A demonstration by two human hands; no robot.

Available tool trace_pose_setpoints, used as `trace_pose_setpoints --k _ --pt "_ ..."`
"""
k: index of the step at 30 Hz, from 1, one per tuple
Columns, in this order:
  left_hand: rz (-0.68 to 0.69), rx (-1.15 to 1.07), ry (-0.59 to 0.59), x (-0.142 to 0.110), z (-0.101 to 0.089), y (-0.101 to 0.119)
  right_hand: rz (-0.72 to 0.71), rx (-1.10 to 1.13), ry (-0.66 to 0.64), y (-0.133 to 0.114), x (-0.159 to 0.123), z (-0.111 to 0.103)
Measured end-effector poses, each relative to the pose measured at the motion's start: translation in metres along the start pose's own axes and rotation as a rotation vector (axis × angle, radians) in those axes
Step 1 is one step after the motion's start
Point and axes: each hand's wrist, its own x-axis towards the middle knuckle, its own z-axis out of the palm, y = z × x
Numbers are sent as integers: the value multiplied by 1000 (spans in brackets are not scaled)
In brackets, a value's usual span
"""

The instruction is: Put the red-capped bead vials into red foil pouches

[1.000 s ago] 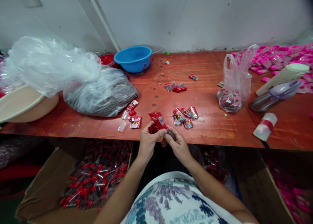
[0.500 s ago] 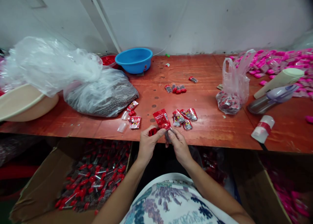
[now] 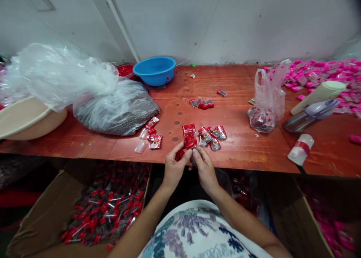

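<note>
Both my hands meet at the front edge of the red-brown table [image 3: 242, 153]. My left hand [image 3: 175, 167] and my right hand [image 3: 203, 167] pinch the bottom of a small red packet [image 3: 189, 135], which stands upright between the fingertips. More red pieces [image 3: 179, 155] are tucked in my left palm. Just right of the packet lies a small pile of filled red packets [image 3: 212, 135]. A few packets and empty clear sleeves [image 3: 150, 135] lie to the left of my hands.
A big clear bag of dark beads [image 3: 118, 109] and a beige basin [image 3: 26, 119] sit left. A blue bowl [image 3: 154, 69] stands at the back, a small bag [image 3: 266, 102] and bottles [image 3: 310, 107] right, pink items [image 3: 321, 74] far right. A cardboard box of red-capped tubes [image 3: 107, 205] sits below.
The red packet has turned from tilted to upright and shifted slightly right between my fingertips. My hands have drawn closer together at the table edge.
</note>
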Motion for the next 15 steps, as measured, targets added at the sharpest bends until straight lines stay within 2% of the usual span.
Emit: trace_pose_setpoints --k 4,8,15 --pt "-59 -153 56 -2 5 -5 44 40 -30 2 0 1" --pt "-99 -277 144 -1 9 -12 22 30 -21 2 -2 4" --pt "-96 -309 209 -2 14 -18 -16 -33 46 9 -3 7"
